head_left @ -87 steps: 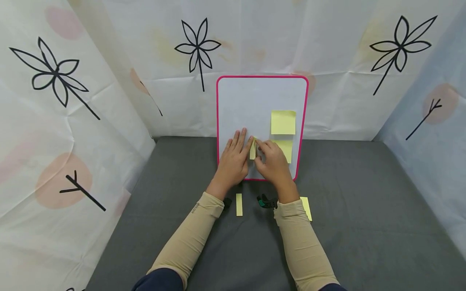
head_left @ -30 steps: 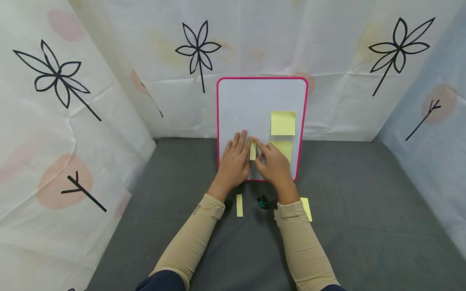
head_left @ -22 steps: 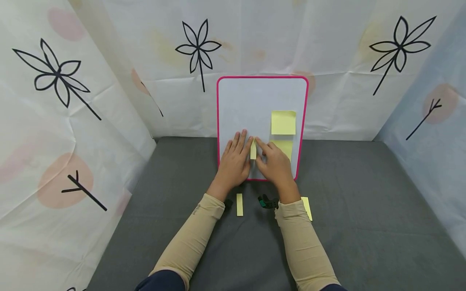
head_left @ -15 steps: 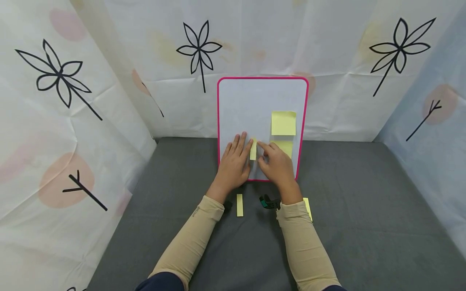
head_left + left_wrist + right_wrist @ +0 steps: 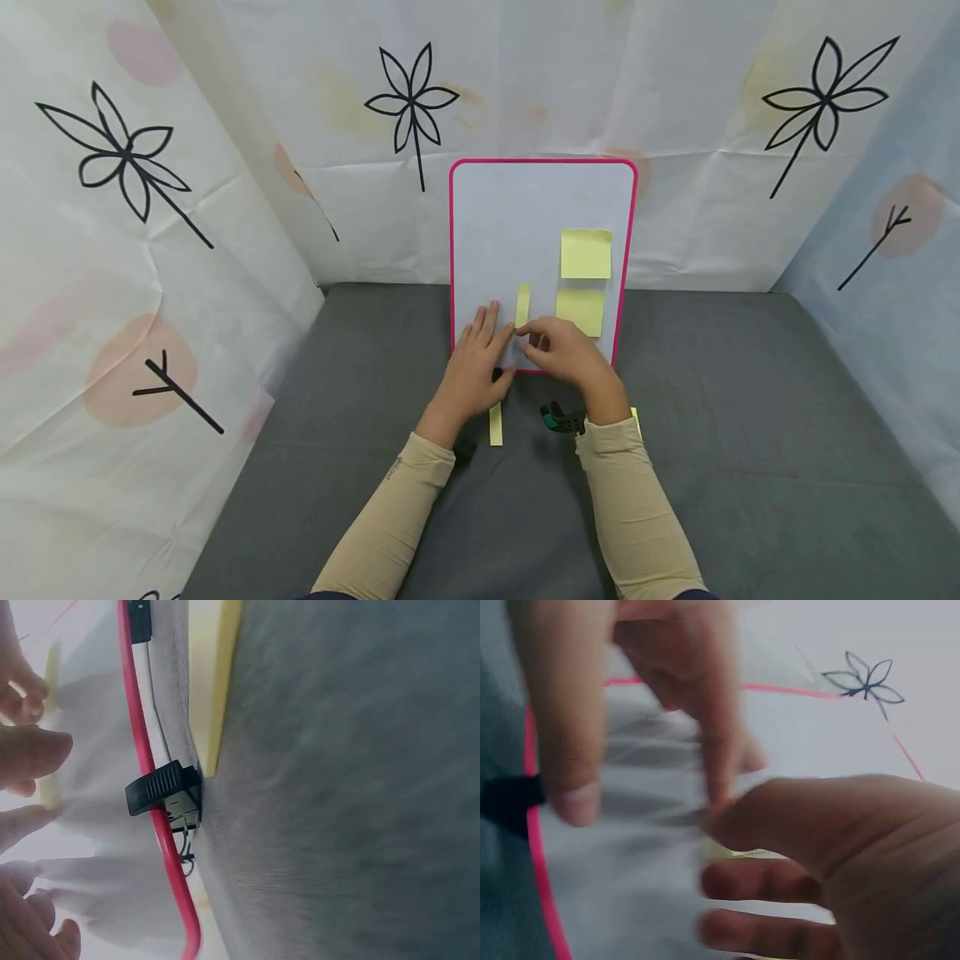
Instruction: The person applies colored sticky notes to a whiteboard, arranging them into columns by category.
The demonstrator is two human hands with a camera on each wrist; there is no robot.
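Observation:
A whiteboard [image 5: 540, 200] with a pink rim leans upright, and a narrow yellow sticky strip [image 5: 523, 302] is stuck to it. My left hand [image 5: 468, 375] rests its fairly straight fingers on the lower board, index fingertip at the strip's bottom end. From the other side, the index finger of my right hand [image 5: 570, 354] touches that same end, its thumb held apart below and its other fingers bent. In the right wrist view the two index fingertips meet. Two yellow sticky notes [image 5: 586, 254] are stuck one above the other on the board's right side.
Another yellow strip [image 5: 496, 427] lies on the grey cloth before the board, partly behind my left thumb. A further yellow note [image 5: 636, 419] is mostly hidden by my right arm. A black clip [image 5: 161, 789] grips the board's pink edge.
Both hands have slid down the board from the strip's upper end to its lower end, uncovering the strip and more of the lower sticky note. The strip stays in place.

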